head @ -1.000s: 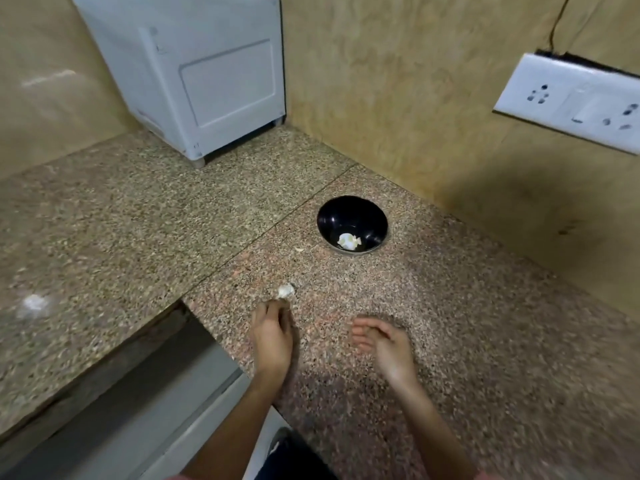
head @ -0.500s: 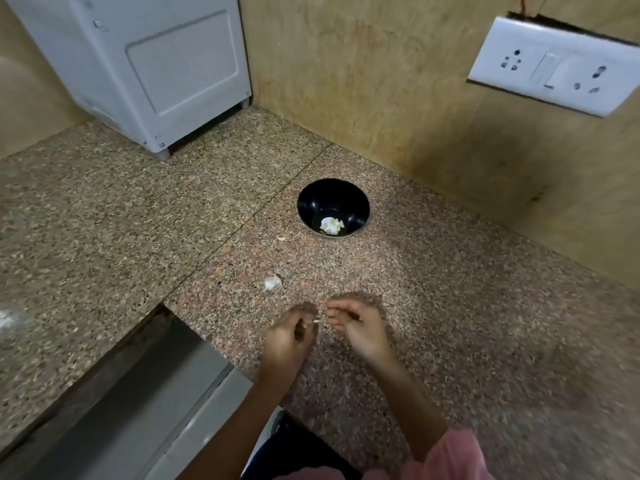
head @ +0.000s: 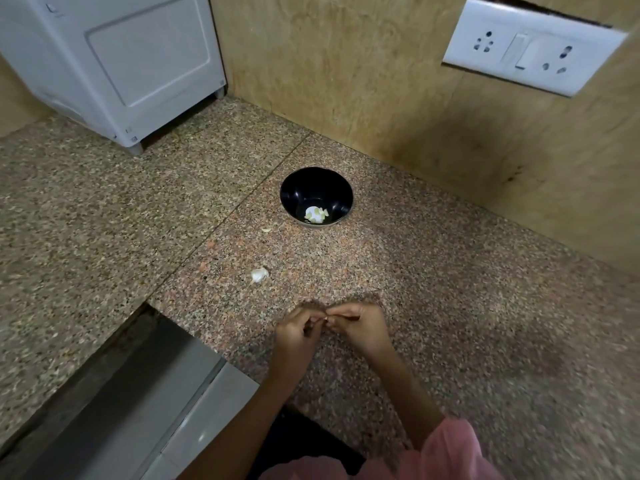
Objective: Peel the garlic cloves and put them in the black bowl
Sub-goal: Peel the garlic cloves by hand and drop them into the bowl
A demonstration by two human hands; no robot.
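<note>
The black bowl [head: 294, 192] stands on the granite counter near the wall, with a few pale peeled garlic cloves [head: 316, 215] lying in its bottom. A white garlic piece [head: 259, 274] lies on the counter between the bowl and my hands. A small pale scrap [head: 266, 230] sits just left of the bowl. My left hand [head: 297, 336] and my right hand [head: 360, 329] meet fingertip to fingertip over the counter's front part, both pinching a tiny garlic clove [head: 325, 319] that is mostly hidden by the fingers.
A white appliance [head: 114, 60] stands at the back left corner. A white socket and switch plate [head: 530, 46] is on the right wall. The counter [head: 485, 323] drops off at a cut-out [head: 114, 393] to the front left.
My left hand came away from the white piece on the counter and moved right. Both hands closed together and now pinch one small clove between them.
</note>
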